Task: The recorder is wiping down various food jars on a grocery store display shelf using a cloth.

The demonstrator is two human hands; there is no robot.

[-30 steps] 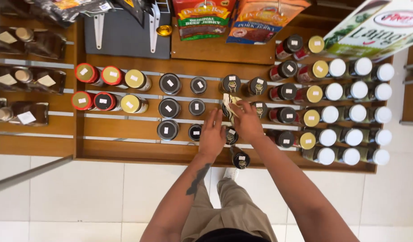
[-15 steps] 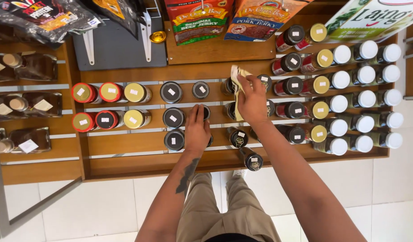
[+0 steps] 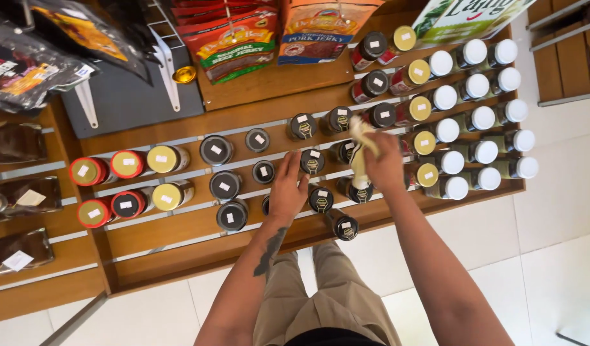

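At centre frame, the right hand (image 3: 386,168) gripped a pale cloth (image 3: 360,144) against black-lidded jars (image 3: 320,198), the left hand (image 3: 288,187) lay flat, fingers spread, on a jar; the white-lidded jars (image 3: 481,118) at right sat untouched.

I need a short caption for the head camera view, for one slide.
Seen from above, the right hand wipes black-lidded jars on a wooden shelf with a pale cloth; the left hand rests on a jar.

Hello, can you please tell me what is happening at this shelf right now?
A person stands before a wooden shelf of jars. The right hand holds a pale cloth against the black-lidded jars in the middle rows. The left hand rests on a jar just beside it. White-lidded jars fill the right end.
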